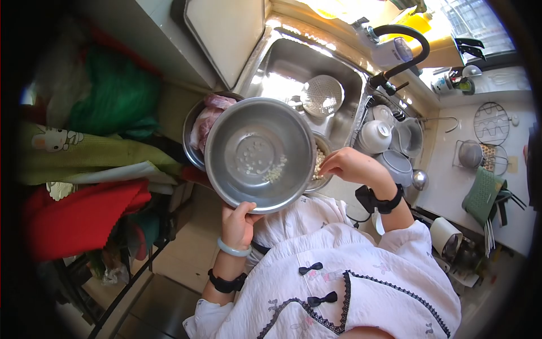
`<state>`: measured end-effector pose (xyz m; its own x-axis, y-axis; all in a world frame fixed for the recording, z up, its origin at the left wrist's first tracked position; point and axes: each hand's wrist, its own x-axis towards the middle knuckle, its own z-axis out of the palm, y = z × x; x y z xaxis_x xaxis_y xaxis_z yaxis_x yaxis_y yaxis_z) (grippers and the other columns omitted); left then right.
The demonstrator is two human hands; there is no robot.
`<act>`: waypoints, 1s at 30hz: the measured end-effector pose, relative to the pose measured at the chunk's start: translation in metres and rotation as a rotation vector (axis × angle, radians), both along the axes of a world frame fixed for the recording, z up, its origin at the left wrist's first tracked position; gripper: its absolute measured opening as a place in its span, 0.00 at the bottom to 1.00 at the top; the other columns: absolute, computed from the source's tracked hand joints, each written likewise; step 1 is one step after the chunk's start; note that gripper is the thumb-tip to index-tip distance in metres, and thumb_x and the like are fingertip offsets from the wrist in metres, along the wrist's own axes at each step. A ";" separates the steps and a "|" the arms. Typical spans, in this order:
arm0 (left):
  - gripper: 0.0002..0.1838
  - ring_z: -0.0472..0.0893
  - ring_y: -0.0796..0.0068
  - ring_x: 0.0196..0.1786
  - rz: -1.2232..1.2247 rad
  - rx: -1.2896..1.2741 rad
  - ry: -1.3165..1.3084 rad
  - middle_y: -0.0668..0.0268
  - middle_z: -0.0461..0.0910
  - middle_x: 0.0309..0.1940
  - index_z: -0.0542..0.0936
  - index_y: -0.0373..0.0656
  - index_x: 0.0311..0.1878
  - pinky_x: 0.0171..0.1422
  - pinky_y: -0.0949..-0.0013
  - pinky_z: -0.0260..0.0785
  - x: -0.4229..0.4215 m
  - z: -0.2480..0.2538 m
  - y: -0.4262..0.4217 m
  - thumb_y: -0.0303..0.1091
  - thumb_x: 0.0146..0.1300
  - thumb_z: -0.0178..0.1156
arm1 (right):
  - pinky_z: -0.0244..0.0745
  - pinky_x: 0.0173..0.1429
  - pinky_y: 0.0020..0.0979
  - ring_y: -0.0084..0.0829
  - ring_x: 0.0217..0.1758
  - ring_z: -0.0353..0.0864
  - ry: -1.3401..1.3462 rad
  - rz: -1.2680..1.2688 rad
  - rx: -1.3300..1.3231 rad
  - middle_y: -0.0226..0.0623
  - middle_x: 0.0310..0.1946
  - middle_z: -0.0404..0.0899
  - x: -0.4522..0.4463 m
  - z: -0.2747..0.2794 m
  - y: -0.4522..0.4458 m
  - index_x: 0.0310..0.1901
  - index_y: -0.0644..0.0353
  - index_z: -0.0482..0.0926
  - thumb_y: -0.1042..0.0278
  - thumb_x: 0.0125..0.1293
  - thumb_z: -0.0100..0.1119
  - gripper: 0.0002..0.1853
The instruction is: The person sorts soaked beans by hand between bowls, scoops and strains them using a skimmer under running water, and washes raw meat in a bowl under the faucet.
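Note:
My left hand (239, 226) grips the near rim of a large stainless steel bowl (231, 186), thumb over the edge. The bowl is tilted. A small cluster of pale, kernel-like pieces (274, 172) lies in it, with more scattered over its bottom. Right of it, partly hidden behind its rim, is a smaller metal bowl (326, 183) with similar pale pieces (319, 160). My right hand (354, 167) is over that smaller bowl, its fingers bent and pressed together. Whatever is between the fingertips is too small to make out.
Behind the large bowl, another metal bowl (188, 135) holds raw meat (208, 121). A perforated strainer (322, 96) lies in the sink (282, 53), beside a black faucet (420, 42). White bowls (375, 137) stand in a rack at right. A red cloth (84, 217) hangs at left.

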<state>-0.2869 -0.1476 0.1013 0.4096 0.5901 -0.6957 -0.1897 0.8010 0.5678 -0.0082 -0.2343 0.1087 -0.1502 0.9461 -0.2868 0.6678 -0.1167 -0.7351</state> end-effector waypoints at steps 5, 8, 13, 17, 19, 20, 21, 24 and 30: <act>0.26 0.79 0.61 0.42 0.004 0.014 0.008 0.55 0.72 0.43 0.62 0.34 0.56 0.43 0.59 0.80 -0.002 0.000 0.002 0.16 0.50 0.47 | 0.74 0.37 0.32 0.38 0.31 0.79 -0.134 -0.148 0.082 0.39 0.27 0.79 -0.004 0.013 0.004 0.32 0.60 0.81 0.78 0.51 0.59 0.05; 0.27 0.79 0.60 0.43 -0.013 -0.009 -0.002 0.55 0.72 0.45 0.61 0.35 0.57 0.43 0.58 0.80 0.000 -0.001 0.001 0.16 0.49 0.47 | 0.74 0.38 0.36 0.40 0.33 0.78 -0.098 -0.296 0.202 0.40 0.28 0.78 -0.019 0.030 0.030 0.34 0.59 0.77 0.74 0.51 0.60 0.07; 0.31 0.77 0.58 0.46 -0.027 -0.001 0.002 0.56 0.70 0.48 0.58 0.40 0.60 0.43 0.56 0.79 0.003 -0.001 -0.001 0.15 0.49 0.46 | 0.74 0.40 0.37 0.42 0.37 0.78 -0.126 -0.193 0.258 0.41 0.34 0.76 -0.042 -0.007 0.082 0.40 0.59 0.75 0.74 0.51 0.60 0.12; 0.30 0.77 0.58 0.46 -0.041 -0.018 -0.011 0.56 0.70 0.48 0.59 0.40 0.59 0.43 0.57 0.80 0.007 0.001 -0.003 0.14 0.49 0.46 | 0.74 0.43 0.39 0.45 0.38 0.78 -0.226 -0.078 0.171 0.43 0.33 0.76 -0.055 -0.040 0.103 0.38 0.61 0.73 0.75 0.49 0.59 0.12; 0.28 0.78 0.59 0.45 -0.048 -0.016 -0.005 0.56 0.71 0.47 0.61 0.38 0.57 0.43 0.58 0.80 0.009 0.000 -0.006 0.15 0.49 0.47 | 0.73 0.42 0.39 0.45 0.38 0.77 -0.232 -0.085 0.128 0.43 0.32 0.76 -0.058 -0.050 0.105 0.37 0.61 0.73 0.76 0.48 0.59 0.12; 0.28 0.78 0.59 0.45 -0.043 -0.017 -0.005 0.56 0.71 0.47 0.61 0.38 0.57 0.43 0.58 0.80 0.009 -0.002 -0.007 0.15 0.49 0.47 | 0.73 0.42 0.39 0.45 0.37 0.77 -0.236 -0.094 0.085 0.44 0.32 0.76 -0.059 -0.055 0.105 0.36 0.61 0.73 0.76 0.47 0.59 0.12; 0.26 0.78 0.59 0.44 -0.058 -0.026 -0.015 0.56 0.71 0.46 0.62 0.38 0.56 0.42 0.59 0.80 0.009 -0.004 -0.008 0.15 0.50 0.47 | 0.73 0.42 0.39 0.45 0.37 0.77 -0.235 -0.089 0.084 0.44 0.32 0.76 -0.059 -0.057 0.104 0.36 0.61 0.73 0.76 0.47 0.59 0.12; 0.24 0.80 0.61 0.42 -0.070 -0.037 -0.020 0.57 0.73 0.44 0.64 0.36 0.54 0.40 0.60 0.80 0.012 -0.005 -0.010 0.15 0.50 0.48 | 0.72 0.41 0.39 0.45 0.36 0.77 -0.144 -0.106 0.128 0.44 0.30 0.76 -0.055 -0.060 0.101 0.34 0.62 0.74 0.76 0.47 0.58 0.10; 0.24 0.80 0.62 0.39 -0.063 -0.032 -0.008 0.57 0.74 0.42 0.64 0.36 0.54 0.38 0.62 0.81 0.016 -0.007 -0.013 0.14 0.50 0.48 | 0.73 0.38 0.39 0.43 0.32 0.78 -0.130 -0.126 0.205 0.41 0.25 0.76 -0.055 -0.072 0.101 0.25 0.59 0.77 0.76 0.44 0.57 0.03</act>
<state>-0.2708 -0.1605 0.0947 0.4509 0.5401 -0.7107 -0.1423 0.8295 0.5401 -0.0628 -0.1333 0.0365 -0.0026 0.9954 -0.0961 0.7476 -0.0619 -0.6613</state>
